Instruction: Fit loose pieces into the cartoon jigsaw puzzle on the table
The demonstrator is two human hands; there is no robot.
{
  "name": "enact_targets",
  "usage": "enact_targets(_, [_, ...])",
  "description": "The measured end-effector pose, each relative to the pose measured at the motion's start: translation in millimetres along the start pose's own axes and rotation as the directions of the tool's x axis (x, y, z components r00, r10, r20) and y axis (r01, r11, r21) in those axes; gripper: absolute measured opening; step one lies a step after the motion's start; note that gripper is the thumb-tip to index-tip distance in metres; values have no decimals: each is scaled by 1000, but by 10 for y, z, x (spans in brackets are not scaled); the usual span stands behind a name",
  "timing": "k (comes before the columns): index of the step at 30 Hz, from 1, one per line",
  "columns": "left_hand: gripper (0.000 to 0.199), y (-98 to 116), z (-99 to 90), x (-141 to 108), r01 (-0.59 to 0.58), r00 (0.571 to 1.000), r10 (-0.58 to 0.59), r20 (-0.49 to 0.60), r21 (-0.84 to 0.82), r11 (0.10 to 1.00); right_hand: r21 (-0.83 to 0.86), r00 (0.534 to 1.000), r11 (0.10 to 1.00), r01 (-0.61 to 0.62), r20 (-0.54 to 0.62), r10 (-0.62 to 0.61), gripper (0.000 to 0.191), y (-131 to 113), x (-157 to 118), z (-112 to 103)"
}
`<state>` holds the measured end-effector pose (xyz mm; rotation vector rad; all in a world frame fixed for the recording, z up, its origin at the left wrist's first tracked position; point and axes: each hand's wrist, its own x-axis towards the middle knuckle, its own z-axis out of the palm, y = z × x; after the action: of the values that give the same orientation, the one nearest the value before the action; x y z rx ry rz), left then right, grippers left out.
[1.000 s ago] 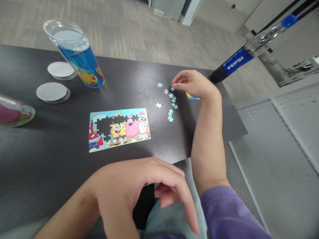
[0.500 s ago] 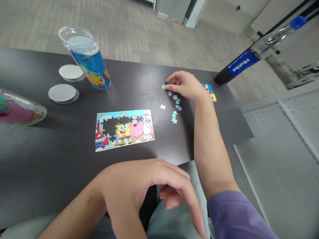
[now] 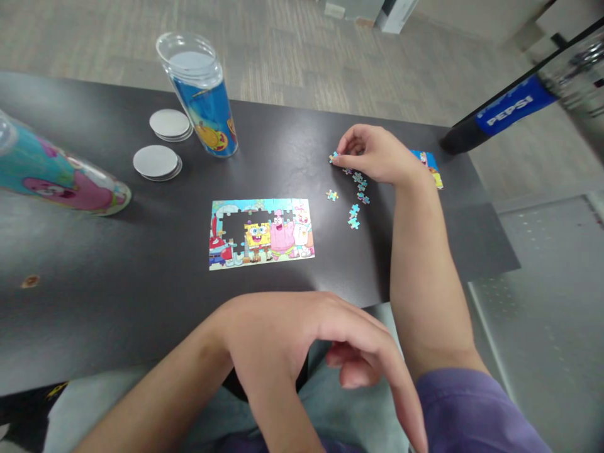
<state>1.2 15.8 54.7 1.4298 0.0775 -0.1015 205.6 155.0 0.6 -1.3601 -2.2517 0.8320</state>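
The right hand has shifted left along the loose pieces, fingertips pinching 1.

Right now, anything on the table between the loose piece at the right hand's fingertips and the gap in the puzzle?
Nothing visible. The table is bare between the right hand and the puzzle; one stray piece lies just below that line.

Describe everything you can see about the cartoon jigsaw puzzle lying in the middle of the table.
The jigsaw puzzle is a flat rectangle of thin, card-like pieces, lying face up on the dark table. It shows bright cartoon characters under a pale blue sky. The border is joined all round, but a ragged gap left of centre, in the upper part, shows the table through. Nothing touches it: loose pieces lie apart to its right, and neither hand reaches it.
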Motion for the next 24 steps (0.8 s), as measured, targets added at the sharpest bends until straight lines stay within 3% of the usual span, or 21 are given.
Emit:
enact_targets(4, [32, -22, -18, -30, -72, 997, 73, 22, -24, 997, 100, 999, 994, 38, 18, -40, 21, -71, 61, 73])
enact_targets(9, [48, -41, -47, -34, -133, 990, 134, 43, -39, 990, 221, 986, 971, 91, 118, -119, 14, -361, 52, 152])
enact_targets(13, [42, -43, -51, -59, -157, 987, 159, 39, -36, 987, 348, 959, 932, 100, 215, -183, 17, -557, 23, 220])
enact_targets(18, [32, -107, -64, -105, -217, 972, 215, 94, 16, 976, 358, 933, 927, 111, 283, -221, 20, -655, 23, 298])
enact_targets(22, [38, -76, -82, -86, -276, 955, 283, 91, -84, 957, 344, 922, 932, 119, 309, -232, 21, -688, 35, 368])
enact_targets(24, [49, -24, -98, -71, -181, 974, 190, 124, -76, 980, 347, 915, 930, 123, 323, -241, 20, -716, 36, 408])
